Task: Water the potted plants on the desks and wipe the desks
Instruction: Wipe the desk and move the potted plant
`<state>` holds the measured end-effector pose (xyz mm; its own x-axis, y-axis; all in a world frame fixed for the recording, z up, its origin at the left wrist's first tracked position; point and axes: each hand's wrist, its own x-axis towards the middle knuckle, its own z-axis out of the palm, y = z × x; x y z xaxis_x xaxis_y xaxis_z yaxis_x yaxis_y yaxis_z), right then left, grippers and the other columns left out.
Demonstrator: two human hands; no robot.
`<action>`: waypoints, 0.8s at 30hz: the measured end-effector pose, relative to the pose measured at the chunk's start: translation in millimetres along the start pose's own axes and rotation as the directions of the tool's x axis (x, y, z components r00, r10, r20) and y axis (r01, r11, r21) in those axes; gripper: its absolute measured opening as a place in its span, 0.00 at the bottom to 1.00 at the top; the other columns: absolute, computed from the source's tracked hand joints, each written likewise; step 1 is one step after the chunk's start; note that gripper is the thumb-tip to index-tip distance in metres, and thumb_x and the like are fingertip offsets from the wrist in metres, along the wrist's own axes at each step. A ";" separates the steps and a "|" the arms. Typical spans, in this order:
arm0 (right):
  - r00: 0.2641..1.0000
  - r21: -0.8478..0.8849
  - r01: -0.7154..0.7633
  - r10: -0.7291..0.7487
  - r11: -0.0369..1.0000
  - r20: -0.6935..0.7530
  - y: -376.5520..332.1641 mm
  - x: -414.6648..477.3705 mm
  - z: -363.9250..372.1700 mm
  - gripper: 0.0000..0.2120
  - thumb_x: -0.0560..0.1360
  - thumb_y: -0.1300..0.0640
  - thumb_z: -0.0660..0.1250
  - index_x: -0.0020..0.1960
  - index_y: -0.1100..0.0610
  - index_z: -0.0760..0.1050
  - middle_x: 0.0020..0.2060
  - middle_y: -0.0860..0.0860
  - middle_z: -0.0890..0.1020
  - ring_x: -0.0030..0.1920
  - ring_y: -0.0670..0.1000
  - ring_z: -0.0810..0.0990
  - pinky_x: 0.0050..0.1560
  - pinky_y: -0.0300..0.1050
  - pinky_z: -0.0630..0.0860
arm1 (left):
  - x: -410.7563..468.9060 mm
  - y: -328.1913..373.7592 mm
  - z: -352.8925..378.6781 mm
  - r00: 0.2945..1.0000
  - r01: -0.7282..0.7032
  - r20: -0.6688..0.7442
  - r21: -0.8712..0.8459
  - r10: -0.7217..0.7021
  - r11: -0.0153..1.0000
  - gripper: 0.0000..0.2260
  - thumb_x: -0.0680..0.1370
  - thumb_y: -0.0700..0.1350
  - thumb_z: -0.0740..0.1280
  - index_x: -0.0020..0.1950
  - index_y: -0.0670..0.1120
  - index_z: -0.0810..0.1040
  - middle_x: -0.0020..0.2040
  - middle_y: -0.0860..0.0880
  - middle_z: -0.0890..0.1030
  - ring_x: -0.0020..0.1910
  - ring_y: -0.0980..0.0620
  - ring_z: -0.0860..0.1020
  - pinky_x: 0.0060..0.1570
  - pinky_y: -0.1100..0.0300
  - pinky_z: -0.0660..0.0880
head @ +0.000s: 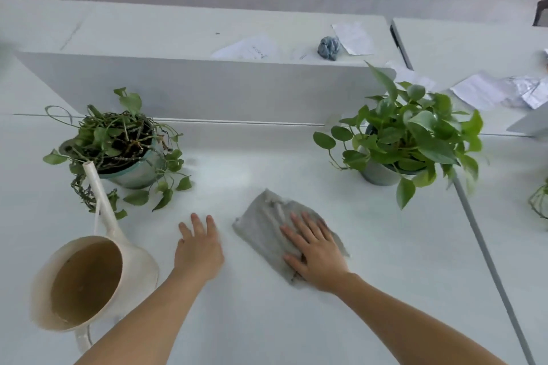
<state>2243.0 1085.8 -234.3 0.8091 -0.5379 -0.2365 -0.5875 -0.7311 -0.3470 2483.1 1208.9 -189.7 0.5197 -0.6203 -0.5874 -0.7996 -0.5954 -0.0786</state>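
Head view: on the white desk (267, 320), the right hand (315, 255) presses flat, fingers straight, on a grey cloth (267, 225) between two pots. Left of the cloth, the left hand (198, 249) rests open on the desk, holding nothing. Farther left stands the watering can (86, 278), its spout by the straggly plant (124, 148); the leafy plant (415, 139) sits right of the cloth. A wide wiping stroke could knock the can or catch trailing leaves.
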 end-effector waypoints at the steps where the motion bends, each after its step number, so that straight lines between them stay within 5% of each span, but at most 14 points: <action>1: 0.998 0.121 -0.062 0.062 0.991 0.003 3.0 -8.3 -12.1 0.28 0.79 0.36 0.57 0.77 0.44 0.64 0.79 0.41 0.55 0.80 0.46 0.50 0.78 0.47 0.45 | -8.0 6.7 -3.7 0.999 -0.035 0.017 -0.007 0.035 0.999 0.27 0.83 0.48 0.50 0.79 0.44 0.41 0.78 0.38 0.41 0.76 0.32 0.48 0.70 0.50 0.63; 3: 0.961 0.411 -0.230 0.273 0.882 -0.048 11.1 -11.9 -33.4 0.18 0.77 0.45 0.67 0.66 0.48 0.79 0.71 0.43 0.73 0.73 0.45 0.68 0.75 0.45 0.61 | -18.7 17.5 -6.7 0.993 -0.115 0.019 -0.046 0.116 0.992 0.26 0.83 0.49 0.51 0.79 0.47 0.46 0.79 0.40 0.46 0.75 0.35 0.55 0.67 0.50 0.66; 5: 0.772 0.750 -0.359 0.629 0.556 -0.096 24.4 -13.3 -76.2 0.04 0.78 0.53 0.69 0.49 0.50 0.83 0.55 0.49 0.85 0.57 0.50 0.82 0.60 0.50 0.77 | -30.4 35.1 -15.7 0.978 -0.210 -0.026 -0.069 0.209 0.975 0.26 0.82 0.49 0.53 0.79 0.50 0.49 0.78 0.41 0.49 0.72 0.40 0.60 0.65 0.51 0.67; 8: 0.487 0.993 -0.119 0.870 -0.022 0.078 60.3 -5.8 -126.8 0.09 0.82 0.57 0.61 0.59 0.57 0.77 0.57 0.53 0.81 0.54 0.54 0.82 0.52 0.52 0.79 | -39.0 61.2 -21.1 0.953 -0.298 -0.062 -0.045 0.295 0.953 0.26 0.83 0.48 0.54 0.79 0.51 0.48 0.79 0.42 0.47 0.75 0.41 0.56 0.67 0.50 0.65; 10: 0.433 0.982 0.044 0.890 -0.183 0.146 86.4 -5.5 -152.1 0.12 0.83 0.60 0.60 0.66 0.57 0.73 0.58 0.53 0.78 0.56 0.55 0.80 0.51 0.52 0.80 | -44.0 77.9 -23.5 0.934 -0.354 -0.061 -0.010 0.353 0.935 0.26 0.83 0.49 0.54 0.79 0.51 0.47 0.79 0.42 0.46 0.77 0.40 0.49 0.70 0.48 0.61; 13: 0.384 0.951 0.085 0.891 -0.297 0.244 102.3 -2.1 -174.0 0.06 0.81 0.61 0.64 0.58 0.56 0.75 0.58 0.56 0.80 0.50 0.55 0.80 0.48 0.50 0.82 | -46.3 90.9 -22.3 0.915 -0.404 -0.001 0.021 0.404 0.914 0.26 0.83 0.51 0.55 0.79 0.51 0.50 0.79 0.42 0.45 0.78 0.40 0.47 0.72 0.48 0.58; 16: 0.371 0.951 0.055 0.890 -0.305 0.264 101.8 1.6 -184.2 0.04 0.80 0.59 0.67 0.48 0.53 0.73 0.55 0.55 0.79 0.51 0.56 0.80 0.42 0.46 0.81 | -48.8 95.0 -14.8 0.911 -0.408 0.078 0.019 0.405 0.913 0.26 0.83 0.51 0.55 0.79 0.51 0.51 0.79 0.42 0.43 0.78 0.41 0.46 0.71 0.48 0.60; 20: 0.411 0.943 0.066 0.870 -0.325 0.271 84.3 14.2 -180.3 0.02 0.81 0.56 0.65 0.51 0.54 0.74 0.50 0.55 0.79 0.44 0.52 0.79 0.30 0.39 0.80 | -51.7 92.9 -9.4 0.910 -0.409 0.094 0.034 0.404 0.912 0.26 0.83 0.50 0.55 0.79 0.51 0.49 0.79 0.43 0.41 0.78 0.42 0.45 0.70 0.48 0.61; 24: 0.437 0.945 0.015 0.853 -0.326 0.287 56.5 30.2 -181.0 0.04 0.83 0.61 0.59 0.50 0.58 0.71 0.49 0.56 0.73 0.44 0.53 0.76 0.47 0.44 0.81 | -51.7 91.3 -8.5 0.910 -0.407 0.101 0.029 0.402 0.913 0.26 0.83 0.50 0.55 0.79 0.52 0.50 0.79 0.43 0.42 0.78 0.42 0.45 0.70 0.48 0.60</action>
<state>2231.8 952.3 -96.8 -0.1437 -0.7378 -0.6595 0.2169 0.6268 -0.7484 2385.8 1182.2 -159.7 0.1211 -0.7523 -0.6475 -0.9503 -0.2764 0.1433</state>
